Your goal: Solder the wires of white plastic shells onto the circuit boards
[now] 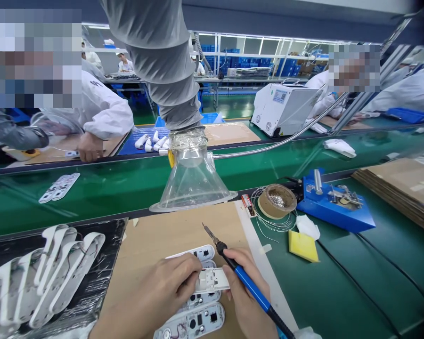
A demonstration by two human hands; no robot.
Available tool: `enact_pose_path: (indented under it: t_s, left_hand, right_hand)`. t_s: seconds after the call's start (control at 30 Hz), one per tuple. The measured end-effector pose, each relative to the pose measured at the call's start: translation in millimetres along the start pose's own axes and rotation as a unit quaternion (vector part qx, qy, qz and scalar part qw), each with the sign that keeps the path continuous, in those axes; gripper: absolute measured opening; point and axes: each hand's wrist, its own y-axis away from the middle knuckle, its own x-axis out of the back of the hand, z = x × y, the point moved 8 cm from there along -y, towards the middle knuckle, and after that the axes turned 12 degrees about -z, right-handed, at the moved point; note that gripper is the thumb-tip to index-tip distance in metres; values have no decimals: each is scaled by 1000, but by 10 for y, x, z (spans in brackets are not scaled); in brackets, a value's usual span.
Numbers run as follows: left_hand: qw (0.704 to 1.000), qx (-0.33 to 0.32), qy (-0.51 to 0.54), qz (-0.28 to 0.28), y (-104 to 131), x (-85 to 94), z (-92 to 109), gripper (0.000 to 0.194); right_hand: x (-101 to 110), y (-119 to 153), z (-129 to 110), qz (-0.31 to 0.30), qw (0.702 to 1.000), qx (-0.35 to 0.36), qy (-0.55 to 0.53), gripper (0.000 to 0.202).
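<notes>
Above white oblong shells (216, 314), the left hand (171, 280) pinches and the right hand (246, 308), holding a blue-handled soldering iron (249, 282), steadies a white rectangular plastic housing (214, 279), probably light, stiff, best gripped by its ends.

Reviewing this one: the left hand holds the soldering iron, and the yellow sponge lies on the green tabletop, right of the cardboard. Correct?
Not quite: the head view shows the soldering iron in the right hand, not the left. The yellow sponge does lie on the green tabletop, right of the cardboard.
</notes>
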Motion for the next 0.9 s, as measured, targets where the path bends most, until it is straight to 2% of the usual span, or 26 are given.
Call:
enact_pose_path:
  t_s: [0.1, 0.17, 0.33, 0.4, 0.47, 0.53, 0.63, 0.73, 0.8, 0.9]
  left_hand:
    - [999, 17, 24, 24, 0, 15, -20, 18]
    - [996, 34, 75, 26, -11, 30, -36, 16]
    - [960, 70, 270, -34, -64, 21, -98, 6]
    - [940, 105, 319, -55, -65, -25, -172, 14]
    - [931, 138, 330, -67, -59, -88, -241, 25]
    - [940, 143, 304, -64, -63, -125, -263, 19]
    - [967, 100, 232, -37, -86, -108, -199, 6]
    - [980, 62, 190, -7, -91, -59, -131, 13]
    - [976, 65, 207, 13, -84, -23, -139, 14]
    - [953, 95, 288, 15, -73, -9, -206, 13]
  right_hand:
    - [2, -15, 13, -9, 1000, -9, 6, 32]
    - [12, -21, 26, -11, 1000, -12, 8, 33]
    - [50, -56, 26, -32, 999, 2, 16, 30]
    - [74, -69, 24, -33, 999, 6, 13, 29]
    - [95, -73, 28, -29, 1000, 6, 9, 27]
    - [75, -75, 23, -43, 999, 11, 12, 26]
    - [72, -70, 33, -41, 999, 4, 16, 27]
    - [93, -81, 43, -33, 999, -13, 16, 28]
    - [94, -109, 18, -45, 999, -10, 21, 29]
    - [134, -152, -20, -45, 999, -6, 26, 29]
